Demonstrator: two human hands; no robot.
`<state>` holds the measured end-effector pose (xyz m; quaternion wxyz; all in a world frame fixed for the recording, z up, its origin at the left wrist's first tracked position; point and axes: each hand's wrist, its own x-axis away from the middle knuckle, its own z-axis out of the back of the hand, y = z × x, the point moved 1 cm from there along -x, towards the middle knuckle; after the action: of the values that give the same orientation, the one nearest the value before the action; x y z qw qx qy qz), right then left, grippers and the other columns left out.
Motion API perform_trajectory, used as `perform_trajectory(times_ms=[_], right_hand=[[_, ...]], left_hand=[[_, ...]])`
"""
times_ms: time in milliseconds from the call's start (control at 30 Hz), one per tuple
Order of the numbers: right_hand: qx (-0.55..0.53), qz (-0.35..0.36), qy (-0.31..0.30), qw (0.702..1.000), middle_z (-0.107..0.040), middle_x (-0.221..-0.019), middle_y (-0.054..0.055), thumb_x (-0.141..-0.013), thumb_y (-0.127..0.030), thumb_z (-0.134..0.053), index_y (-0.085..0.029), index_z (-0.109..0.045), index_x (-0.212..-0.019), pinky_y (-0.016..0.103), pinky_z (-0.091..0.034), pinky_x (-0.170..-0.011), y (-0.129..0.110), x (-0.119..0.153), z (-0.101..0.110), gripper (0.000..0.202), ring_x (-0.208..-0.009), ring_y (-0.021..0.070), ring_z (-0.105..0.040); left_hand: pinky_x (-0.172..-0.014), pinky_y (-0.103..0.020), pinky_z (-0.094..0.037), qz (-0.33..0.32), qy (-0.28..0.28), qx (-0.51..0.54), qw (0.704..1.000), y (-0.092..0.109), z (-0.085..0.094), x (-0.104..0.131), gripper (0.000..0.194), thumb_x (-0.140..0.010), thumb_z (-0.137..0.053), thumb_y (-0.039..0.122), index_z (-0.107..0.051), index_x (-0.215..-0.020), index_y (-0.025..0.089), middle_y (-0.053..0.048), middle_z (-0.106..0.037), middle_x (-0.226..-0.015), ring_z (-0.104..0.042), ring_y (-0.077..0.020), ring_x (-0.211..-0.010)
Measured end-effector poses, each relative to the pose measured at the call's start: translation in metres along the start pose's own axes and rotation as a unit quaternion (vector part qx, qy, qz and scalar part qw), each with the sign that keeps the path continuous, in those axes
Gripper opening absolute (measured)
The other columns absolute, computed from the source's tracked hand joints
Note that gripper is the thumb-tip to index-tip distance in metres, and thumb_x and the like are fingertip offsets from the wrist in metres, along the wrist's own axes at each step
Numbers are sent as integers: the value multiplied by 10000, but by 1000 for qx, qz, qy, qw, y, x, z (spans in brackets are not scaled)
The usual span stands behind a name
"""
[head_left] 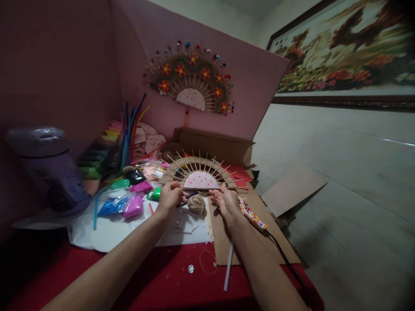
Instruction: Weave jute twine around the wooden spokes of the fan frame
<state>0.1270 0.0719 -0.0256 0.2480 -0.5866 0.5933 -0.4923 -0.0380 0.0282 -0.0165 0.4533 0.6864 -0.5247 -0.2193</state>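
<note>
A half-round fan [175,168] stands raised in front of me, its thin sticks fanning out through a band of woven twine. At its middle sits a pale half-disc [201,180] with red dots. My left hand [170,198] pinches the fan's lower left end. At the lower right end, my right hand [227,202] grips it with thumb and bent fingers. Between the hands, below the fan, lies a ball of twine [196,203]. Loose thin sticks [209,220] rest beside it. A flower-patterned glue gun [254,216] with a black cord lies right of my right wrist.
Bags of coloured clay [133,206] and pipe cleaners [129,129] crowd the left, near a purple canister [53,177]. A cardboard sheet [269,246] and a clear glue stick [228,268] lie at right. A decorated fan [191,80] hangs on the pink board behind.
</note>
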Motion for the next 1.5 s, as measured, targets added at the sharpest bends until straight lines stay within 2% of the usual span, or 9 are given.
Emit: perform_trajectory(times_ms=[233,367,500,767,900,1033,1267,1400,1500], right_hand=[[-12,7,-13,1000,-575,-591,-3,-833,-236,-578,-158,-464,-754,199,-508,-404,5,-4,-2,158,-544,135,-641],[-31,13,-22,999,-589,-611,9,-832,-187,-564,-152,-469,-746,185,-496,-400,8,-7,-1,133,-558,131,-645],[-40,-6,-35,999,-604,-605,23,-837,-183,-546,-152,-477,-732,176,-481,-391,12,-9,0,129,-539,126,-636],[-58,-46,-52,996,-621,-604,17,-778,-140,-591,-150,-493,-694,124,-432,-373,15,-13,1,129,-492,83,-597],[-61,-50,-51,996,-620,-617,-5,-755,-128,-604,-157,-496,-738,120,-421,-380,15,-12,1,114,-497,73,-593],[-55,-47,-58,996,-624,-665,-18,-709,-132,-654,-167,-515,-818,125,-407,-381,15,-7,-1,180,-505,70,-583],[-88,4,-172,981,-613,-781,-36,-563,-307,-817,-185,-519,-830,115,-343,-364,16,4,-11,418,-539,49,-541],[-80,22,-224,971,-565,-595,-38,-555,-420,-811,-151,-548,-770,140,-351,-345,17,8,-14,433,-466,65,-508],[-89,18,-232,968,-552,-526,-33,-531,-479,-806,-140,-559,-727,147,-358,-337,20,10,-14,463,-436,70,-500]], left_hand=[[-513,-222,-520,81,24,68,994,2,-8,-4,212,-662,-457,-93,-501,-688,112,-71,-576,-614,-634,-156,-563],[-489,-196,-516,130,53,97,985,3,-15,-14,257,-689,-419,-119,-494,-745,120,-67,-564,-660,-606,-125,-552],[-447,-169,-491,157,48,118,979,-1,-20,-25,221,-717,-460,-94,-509,-728,121,-71,-570,-680,-577,-106,-532],[-376,-144,-398,128,25,108,986,-18,-20,-36,183,-674,-546,-60,-522,-620,113,1,-530,-527,-482,-58,-414],[-414,-160,-420,89,30,83,992,-20,-23,-34,171,-597,-632,-33,-541,-623,108,12,-575,-531,-521,-69,-433],[-462,-202,-467,70,30,69,995,-17,-22,-33,112,-634,-639,22,-562,-643,103,-21,-614,-561,-575,-103,-482],[-621,-228,-534,53,-51,91,993,-4,-10,-30,80,-658,-640,6,-618,-638,80,-76,-662,-669,-624,-123,-622],[-685,-236,-541,50,-143,108,983,-5,-5,-26,68,-674,-658,41,-666,-726,84,-104,-693,-785,-647,-150,-720],[-728,-241,-537,55,-169,112,978,-10,-3,-20,124,-660,-683,45,-675,-770,101,-102,-701,-847,-650,-159,-785]])
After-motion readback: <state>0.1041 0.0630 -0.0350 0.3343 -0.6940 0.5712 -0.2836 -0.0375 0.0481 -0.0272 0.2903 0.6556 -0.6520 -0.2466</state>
